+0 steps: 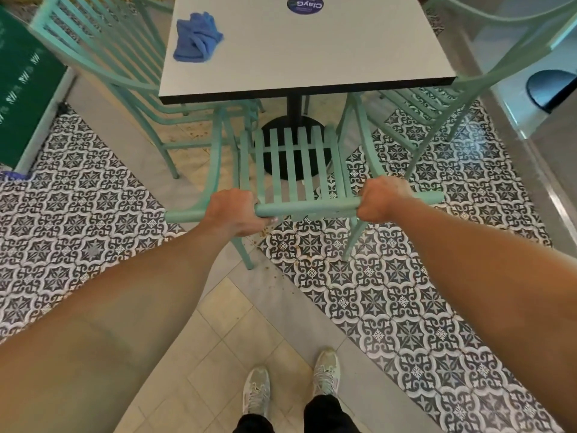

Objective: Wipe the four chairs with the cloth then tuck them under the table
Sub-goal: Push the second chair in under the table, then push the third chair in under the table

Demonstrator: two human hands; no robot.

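A mint-green slatted chair (293, 164) stands at the near edge of the white table (312, 57), its seat partly under the tabletop. My left hand (234, 214) and my right hand (381, 201) both grip its top rail, one near each end. A crumpled blue cloth (196, 37) lies on the table's far left part, apart from both hands. Another mint chair (103, 60) stands at the table's left side and one more chair (462, 82) at its right side, both pushed close to the table.
The black table pedestal (295, 132) stands right behind the held chair's seat. A green panel (22, 89) is at the far left, a grey ledge with a dark opening (552, 89) at the right. My feet (290, 389) stand on patterned and beige floor tiles.
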